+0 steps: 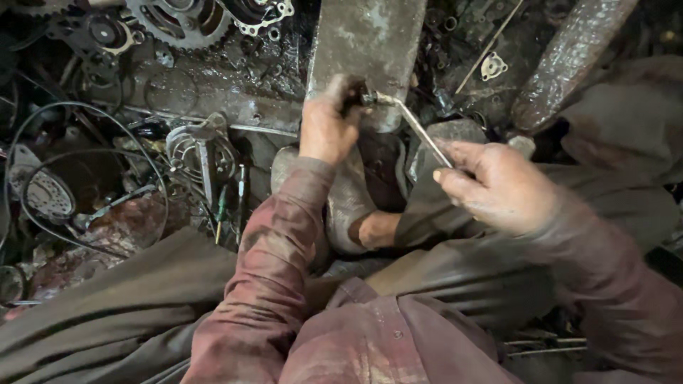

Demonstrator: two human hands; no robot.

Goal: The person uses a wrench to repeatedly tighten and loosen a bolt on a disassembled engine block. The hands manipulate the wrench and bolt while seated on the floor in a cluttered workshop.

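While both forearms reach forward from the greasy maroon sleeves, the left hand (pixel 329 124) sits just above the centre of the view, toward twelve o'clock, with the wrist bent and the knuckles up. Its fingers are curled tight around a small dark part (pixel 359 96) pressed against the lower edge of a grey metal slab (pixel 366 43). What exactly lies inside the fist cannot be told, since the fingers hide it.

From that part a slim metal wrench (pixel 416 126) runs down toward four o'clock, its bent head (pixel 377 98) meeting the dark part and its far end disappearing into the right hand (pixel 498 186). That hand lies at about three o'clock from the centre, palm down, thumb and fingers closed around the handle, with the forearm stretching away toward five o'clock.

Between the two arms, a bare foot in a grey sandal (pixel 356 206) rests at about six o'clock from the left hand. Toothed sprockets (pixel 186 21) lie at eleven o'clock, black cables (pixel 85 178) loop at nine o'clock, and a rusty rod (pixel 569 60) slants at two o'clock.
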